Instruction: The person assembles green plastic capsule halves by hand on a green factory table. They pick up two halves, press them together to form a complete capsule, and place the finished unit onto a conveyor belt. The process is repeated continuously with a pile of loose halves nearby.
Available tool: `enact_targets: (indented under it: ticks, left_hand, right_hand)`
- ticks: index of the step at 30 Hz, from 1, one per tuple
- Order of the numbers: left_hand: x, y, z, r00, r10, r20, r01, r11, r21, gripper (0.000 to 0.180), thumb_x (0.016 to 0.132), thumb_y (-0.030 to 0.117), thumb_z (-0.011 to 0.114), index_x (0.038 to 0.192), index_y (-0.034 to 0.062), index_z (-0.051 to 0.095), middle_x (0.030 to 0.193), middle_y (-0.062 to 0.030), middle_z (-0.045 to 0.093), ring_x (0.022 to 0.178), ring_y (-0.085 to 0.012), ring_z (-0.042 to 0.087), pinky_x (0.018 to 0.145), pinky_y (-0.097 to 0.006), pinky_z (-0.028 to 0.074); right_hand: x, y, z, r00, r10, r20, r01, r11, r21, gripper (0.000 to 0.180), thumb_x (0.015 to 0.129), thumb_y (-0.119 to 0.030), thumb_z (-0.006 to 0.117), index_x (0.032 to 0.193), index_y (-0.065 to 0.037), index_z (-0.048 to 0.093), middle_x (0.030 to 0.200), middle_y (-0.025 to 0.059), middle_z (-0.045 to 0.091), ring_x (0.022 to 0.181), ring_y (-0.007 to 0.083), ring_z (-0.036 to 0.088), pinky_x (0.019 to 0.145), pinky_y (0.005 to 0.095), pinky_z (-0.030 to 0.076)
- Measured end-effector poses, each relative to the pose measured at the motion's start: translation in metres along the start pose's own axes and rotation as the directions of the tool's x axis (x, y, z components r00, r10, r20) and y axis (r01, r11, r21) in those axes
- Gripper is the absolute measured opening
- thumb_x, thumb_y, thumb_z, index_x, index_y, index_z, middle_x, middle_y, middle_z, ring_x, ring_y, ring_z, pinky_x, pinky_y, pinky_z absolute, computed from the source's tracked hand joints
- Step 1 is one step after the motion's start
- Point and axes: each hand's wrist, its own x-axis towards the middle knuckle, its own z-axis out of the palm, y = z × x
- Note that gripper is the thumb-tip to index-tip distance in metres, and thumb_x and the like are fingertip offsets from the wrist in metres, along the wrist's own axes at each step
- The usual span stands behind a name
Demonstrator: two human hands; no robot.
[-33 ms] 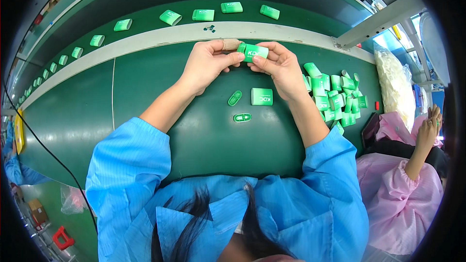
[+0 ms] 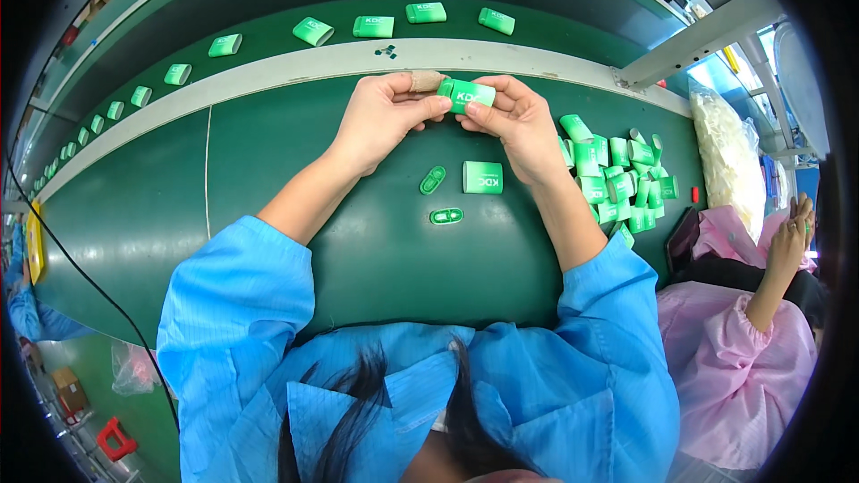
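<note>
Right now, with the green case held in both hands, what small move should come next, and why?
Probably put the green case on the belt beyond the pale rail. Both the left hand and right hand pinch it just before that rail, and similar cases lie spaced along the belt.

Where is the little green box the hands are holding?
In the head view, the green box sits top centre, pinched between the left hand and right hand, just below the grey rail.

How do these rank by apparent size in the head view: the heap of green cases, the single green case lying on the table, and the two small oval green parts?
1. Heap of green cases
2. Single green case
3. Oval green parts and: these two look alike, so they are not ranked.
</note>
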Motion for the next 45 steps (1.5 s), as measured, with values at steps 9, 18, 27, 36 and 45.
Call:
enact_targets:
  ticks: [9,18,27,36,45]
  left_hand:
    - [-0.001,-0.003,0.003,0.994,0.109,-0.015,-0.108,0.993,0.055,0.030,0.080,0.007,0.068,0.107,-0.0041,0.060,0.093,-0.0091,0.066,0.081,-0.0115,0.062,0.074,-0.025,0.050]
    - [-0.020,0.016,-0.016,0.994,0.091,0.052,-0.089,0.995,-0.047,0.015,0.077,0.010,0.067,0.086,-0.0015,0.064,0.075,-0.0075,0.066,0.072,-0.0106,0.063,0.065,-0.024,0.051]
    - [-0.059,0.040,0.006,0.878,0.441,-0.184,-0.395,0.887,0.241,0.017,0.062,0.006,0.069,0.075,-0.0044,0.065,0.071,-0.0166,0.066,0.069,-0.0242,0.067,0.062,-0.030,0.052]
    - [-0.034,0.013,0.011,0.899,0.438,-0.005,-0.369,0.764,0.530,0.016,0.062,0.013,0.071,0.072,0.0015,0.066,0.062,-0.0152,0.062,0.063,-0.0293,0.063,0.059,-0.038,0.049]
    - [-0.033,0.016,0.016,0.906,0.422,-0.032,-0.343,0.776,0.530,0.016,0.063,0.014,0.070,0.070,0.0002,0.065,0.062,-0.0174,0.060,0.065,-0.0331,0.062,0.061,-0.041,0.049]
  right_hand:
    - [-0.003,-0.001,0.003,0.995,-0.093,-0.028,0.089,0.990,-0.113,0.028,0.080,0.001,0.064,0.106,0.005,0.054,0.091,0.0118,0.065,0.081,0.0148,0.063,0.075,0.0259,0.053]
    - [-0.010,-0.013,0.017,0.998,-0.064,0.026,0.068,0.981,-0.184,0.032,0.081,-0.004,0.064,0.110,0.002,0.052,0.086,0.0076,0.063,0.073,0.0125,0.058,0.065,0.0228,0.045]
    - [-0.027,-0.023,0.016,0.997,-0.029,0.074,0.034,0.997,-0.073,0.028,0.088,-0.004,0.058,0.113,0.002,0.049,0.100,0.0089,0.061,0.081,0.0113,0.060,0.071,0.0196,0.048]
    - [-0.029,-0.030,-0.001,0.983,-0.035,0.181,0.137,0.794,-0.592,0.024,0.088,-0.009,0.060,0.108,0.003,0.055,0.090,0.0054,0.061,0.075,0.0095,0.057,0.066,0.0216,0.046]
    - [-0.020,-0.018,-0.012,0.985,0.001,0.170,0.067,0.916,-0.397,0.027,0.088,-0.009,0.060,0.111,0.004,0.054,0.092,0.0078,0.062,0.077,0.0115,0.058,0.069,0.0218,0.045]
